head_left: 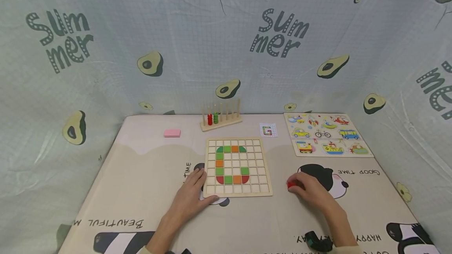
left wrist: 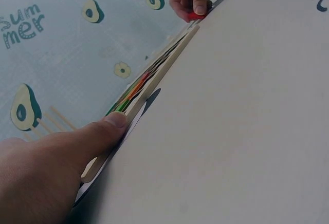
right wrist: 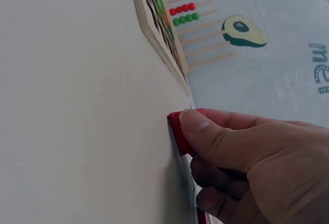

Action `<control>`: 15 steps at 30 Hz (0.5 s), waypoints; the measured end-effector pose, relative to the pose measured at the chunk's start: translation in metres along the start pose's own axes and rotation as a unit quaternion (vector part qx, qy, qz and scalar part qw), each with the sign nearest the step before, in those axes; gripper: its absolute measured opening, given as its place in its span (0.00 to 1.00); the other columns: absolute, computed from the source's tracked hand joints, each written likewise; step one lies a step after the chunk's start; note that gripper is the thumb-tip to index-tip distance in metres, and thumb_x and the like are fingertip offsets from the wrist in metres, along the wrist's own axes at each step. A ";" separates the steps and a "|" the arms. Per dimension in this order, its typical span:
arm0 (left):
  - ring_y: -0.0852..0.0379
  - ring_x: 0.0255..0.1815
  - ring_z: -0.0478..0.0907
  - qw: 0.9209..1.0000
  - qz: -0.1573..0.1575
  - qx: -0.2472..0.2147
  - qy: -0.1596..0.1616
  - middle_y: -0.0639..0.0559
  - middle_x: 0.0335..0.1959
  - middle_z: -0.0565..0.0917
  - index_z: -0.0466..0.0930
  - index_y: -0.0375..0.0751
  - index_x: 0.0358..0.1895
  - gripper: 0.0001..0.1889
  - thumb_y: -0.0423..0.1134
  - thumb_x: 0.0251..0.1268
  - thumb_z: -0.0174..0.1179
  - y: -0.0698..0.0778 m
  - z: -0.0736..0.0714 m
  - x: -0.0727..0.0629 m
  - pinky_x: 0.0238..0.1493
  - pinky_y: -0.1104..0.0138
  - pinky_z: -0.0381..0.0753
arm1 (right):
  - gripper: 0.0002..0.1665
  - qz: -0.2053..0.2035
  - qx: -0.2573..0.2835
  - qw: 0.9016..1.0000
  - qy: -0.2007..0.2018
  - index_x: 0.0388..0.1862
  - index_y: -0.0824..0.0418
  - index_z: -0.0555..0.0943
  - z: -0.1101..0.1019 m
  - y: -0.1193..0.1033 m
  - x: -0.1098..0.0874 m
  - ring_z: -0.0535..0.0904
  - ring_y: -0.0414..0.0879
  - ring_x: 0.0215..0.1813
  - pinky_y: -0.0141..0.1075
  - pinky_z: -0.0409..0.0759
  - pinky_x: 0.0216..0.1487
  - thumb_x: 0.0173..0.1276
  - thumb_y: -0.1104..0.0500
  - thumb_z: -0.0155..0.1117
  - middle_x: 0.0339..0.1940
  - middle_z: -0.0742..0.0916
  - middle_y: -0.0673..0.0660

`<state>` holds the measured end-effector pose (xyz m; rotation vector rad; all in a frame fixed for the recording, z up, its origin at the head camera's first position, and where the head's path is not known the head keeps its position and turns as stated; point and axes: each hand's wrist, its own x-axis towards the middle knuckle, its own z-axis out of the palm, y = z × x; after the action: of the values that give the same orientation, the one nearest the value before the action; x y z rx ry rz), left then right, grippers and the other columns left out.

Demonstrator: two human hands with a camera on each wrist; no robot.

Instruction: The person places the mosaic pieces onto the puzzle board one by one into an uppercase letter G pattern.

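A square wooden grid board (head_left: 266, 189) lies at the middle of the table, with green, orange and red tiles (head_left: 219, 163) set in its cells in a G-like shape. My left hand (head_left: 192, 191) rests at the board's near left corner. Its fingers lie along the left side, and the thumb (left wrist: 115, 121) touches the near edge. To the right of the board, my right hand (head_left: 310, 191) pinches a small red block (right wrist: 180, 131) between thumb and fingers, low over the tabletop. Fingers hide part of the block.
Behind the board stands a wooden peg rack (head_left: 226, 122) with red and green beads. A pink block (head_left: 172, 133) lies at the back left. Right of the rack is a small pattern card (head_left: 268, 130). A vehicle picture puzzle (head_left: 328, 135) occupies the back right.
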<state>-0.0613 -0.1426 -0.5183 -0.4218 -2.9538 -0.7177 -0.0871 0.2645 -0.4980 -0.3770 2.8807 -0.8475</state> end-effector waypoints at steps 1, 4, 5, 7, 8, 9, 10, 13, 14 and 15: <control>0.42 0.77 0.64 1.000 -0.002 -0.001 -0.001 0.41 0.74 0.70 0.69 0.35 0.72 0.48 0.67 0.54 0.67 0.000 0.000 0.000 0.74 0.50 0.71 | 0.09 -0.002 0.004 1.000 0.001 0.42 0.51 0.84 0.000 0.000 0.001 0.75 0.35 0.38 0.30 0.79 0.40 0.63 0.59 0.73 0.37 0.84 0.44; 0.42 0.77 0.64 1.000 -0.001 0.000 0.001 0.42 0.74 0.70 0.70 0.36 0.72 0.48 0.66 0.54 0.67 0.000 0.001 0.000 0.74 0.50 0.71 | 0.06 -0.004 0.013 1.000 0.003 0.41 0.51 0.84 0.000 -0.002 0.004 0.75 0.35 0.38 0.30 0.79 0.41 0.65 0.59 0.71 0.36 0.84 0.44; 0.43 0.77 0.65 1.000 -0.001 0.001 0.002 0.42 0.74 0.70 0.70 0.36 0.72 0.48 0.66 0.54 0.67 0.000 0.001 0.000 0.74 0.50 0.71 | 0.06 -0.004 0.016 1.000 0.004 0.41 0.51 0.84 0.001 -0.003 0.006 0.75 0.35 0.38 0.29 0.79 0.41 0.66 0.59 0.70 0.35 0.84 0.44; 0.43 0.77 0.65 1.000 0.000 0.002 0.003 0.42 0.74 0.71 0.70 0.35 0.71 0.48 0.66 0.54 0.68 -0.001 0.001 0.000 0.74 0.50 0.71 | 0.05 -0.006 0.019 1.000 0.006 0.41 0.52 0.83 0.001 -0.004 0.008 0.75 0.35 0.37 0.29 0.79 0.40 0.67 0.60 0.69 0.35 0.84 0.44; 0.42 0.77 0.65 1.000 0.001 0.002 0.005 0.42 0.74 0.71 0.70 0.35 0.71 0.48 0.66 0.54 0.68 -0.001 0.002 0.000 0.74 0.50 0.71 | 0.05 -0.007 0.021 1.000 0.007 0.40 0.52 0.83 0.001 -0.006 0.010 0.75 0.35 0.37 0.29 0.79 0.40 0.67 0.60 0.69 0.35 0.84 0.44; 0.42 0.76 0.65 1.000 0.001 0.001 0.005 0.42 0.74 0.71 0.70 0.35 0.71 0.48 0.66 0.54 0.68 -0.001 0.002 0.000 0.74 0.50 0.71 | 0.04 -0.009 0.023 1.000 0.008 0.40 0.52 0.83 0.002 -0.007 0.011 0.74 0.35 0.37 0.28 0.79 0.40 0.68 0.60 0.69 0.35 0.84 0.44; 0.42 0.76 0.65 1.000 0.002 0.001 0.006 0.42 0.74 0.71 0.70 0.35 0.71 0.48 0.66 0.54 0.68 -0.001 0.002 0.000 0.73 0.50 0.72 | 0.04 -0.010 0.026 1.000 0.009 0.40 0.52 0.82 0.002 -0.009 0.013 0.74 0.35 0.36 0.28 0.79 0.39 0.68 0.59 0.68 0.35 0.84 0.44; 0.42 0.76 0.65 1.000 0.002 0.001 0.006 0.42 0.74 0.71 0.70 0.35 0.71 0.48 0.66 0.54 0.68 -0.001 0.002 0.000 0.73 0.50 0.72 | 0.03 -0.015 0.034 0.999 0.008 0.40 0.52 0.82 0.003 -0.014 0.019 0.74 0.35 0.36 0.27 0.78 0.39 0.69 0.58 0.67 0.35 0.84 0.43; 0.42 0.76 0.65 1.000 0.003 0.000 0.006 0.42 0.74 0.71 0.70 0.35 0.71 0.48 0.66 0.54 0.67 -0.001 0.002 0.000 0.73 0.50 0.72 | 0.03 -0.018 0.038 0.999 0.007 0.40 0.52 0.82 0.003 -0.016 0.021 0.74 0.35 0.35 0.27 0.78 0.38 0.70 0.57 0.67 0.35 0.84 0.43; 0.43 0.77 0.65 1.000 0.003 0.001 0.006 0.42 0.74 0.71 0.70 0.35 0.71 0.48 0.67 0.54 0.67 -0.001 0.002 0.000 0.73 0.50 0.72 | 0.03 -0.021 0.041 0.999 0.007 0.40 0.52 0.81 0.003 -0.018 0.023 0.74 0.35 0.35 0.28 0.78 0.38 0.70 0.57 0.67 0.35 0.84 0.43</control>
<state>-0.0617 -0.1425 -0.5202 -0.4235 -2.9411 -0.7149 -0.1053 0.2420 -0.4918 -0.4274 2.8498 -0.9744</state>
